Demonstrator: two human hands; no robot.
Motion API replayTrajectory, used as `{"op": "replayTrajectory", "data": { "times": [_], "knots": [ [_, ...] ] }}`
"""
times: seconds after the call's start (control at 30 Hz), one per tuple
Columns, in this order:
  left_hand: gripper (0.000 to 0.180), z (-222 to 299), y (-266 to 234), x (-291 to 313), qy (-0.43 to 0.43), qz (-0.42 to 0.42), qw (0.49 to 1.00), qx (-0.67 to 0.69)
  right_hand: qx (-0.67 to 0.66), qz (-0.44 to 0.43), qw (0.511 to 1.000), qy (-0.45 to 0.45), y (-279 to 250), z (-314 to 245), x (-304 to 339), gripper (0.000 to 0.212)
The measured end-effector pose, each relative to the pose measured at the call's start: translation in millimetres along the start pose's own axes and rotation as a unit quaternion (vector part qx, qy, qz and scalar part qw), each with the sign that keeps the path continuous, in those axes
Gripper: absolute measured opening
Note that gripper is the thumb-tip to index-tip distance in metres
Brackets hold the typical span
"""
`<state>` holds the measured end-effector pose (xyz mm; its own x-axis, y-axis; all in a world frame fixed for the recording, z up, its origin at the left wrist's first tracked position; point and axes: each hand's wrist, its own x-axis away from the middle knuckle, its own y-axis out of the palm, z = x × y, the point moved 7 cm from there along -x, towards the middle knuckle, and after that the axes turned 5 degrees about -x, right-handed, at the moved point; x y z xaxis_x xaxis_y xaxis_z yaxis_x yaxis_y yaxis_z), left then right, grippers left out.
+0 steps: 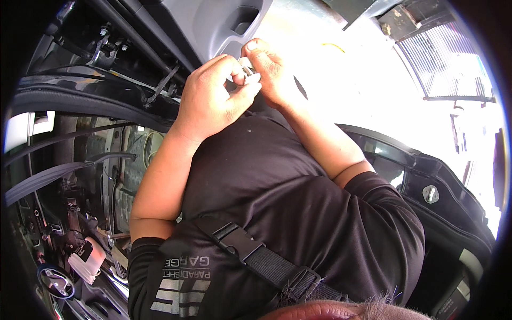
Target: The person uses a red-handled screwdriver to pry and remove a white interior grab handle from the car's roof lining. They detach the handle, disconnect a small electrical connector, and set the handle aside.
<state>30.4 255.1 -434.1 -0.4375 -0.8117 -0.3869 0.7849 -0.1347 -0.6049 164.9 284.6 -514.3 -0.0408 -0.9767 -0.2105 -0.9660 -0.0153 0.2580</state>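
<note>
My left hand (210, 93) and my right hand (270, 72) meet in front of my chest, near the top of the picture. Between their fingertips is a small, pale, metallic-looking piece (247, 69), too small and too covered to name. The left thumb and curled fingers pinch it from one side. On the other side, the right hand's fingers close around it. Just beyond the hands lies a grey door panel (186, 21) with a moulded pocket.
A stripped car interior spreads to the left, with bare floor metal (125, 176), a dark belt strap (53, 178) and a steering wheel (56, 281). At the right is a black body panel edge (426, 170). A buckled black strap (240, 242) crosses my chest.
</note>
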Motion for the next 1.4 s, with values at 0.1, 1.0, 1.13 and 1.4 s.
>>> {"op": "replayTrajectory", "data": {
  "times": [0.1, 1.0, 1.13, 1.4],
  "knots": [
    [0.025, -4, -4, -3, 0.027, 0.028, 0.999, 0.023, -0.008, -0.005, 1.0, 0.013, 0, -3, -4, 0.03],
    [0.015, -4, -15, 3, 0.095, -0.079, 0.987, -0.101, -0.105, -0.023, 0.991, 0.08, 2, 8, -4, 0.029],
    [0.014, -7, -14, -1, 0.059, -0.083, 0.993, -0.06, -0.062, -0.042, 0.997, 0.033, 0, 6, -6, 0.03],
    [0.016, -4, -4, 2, 0.057, -0.019, 0.998, -0.034, 0.006, -0.033, 0.997, -0.073, 0, -14, -5, 0.032]
  ]
}}
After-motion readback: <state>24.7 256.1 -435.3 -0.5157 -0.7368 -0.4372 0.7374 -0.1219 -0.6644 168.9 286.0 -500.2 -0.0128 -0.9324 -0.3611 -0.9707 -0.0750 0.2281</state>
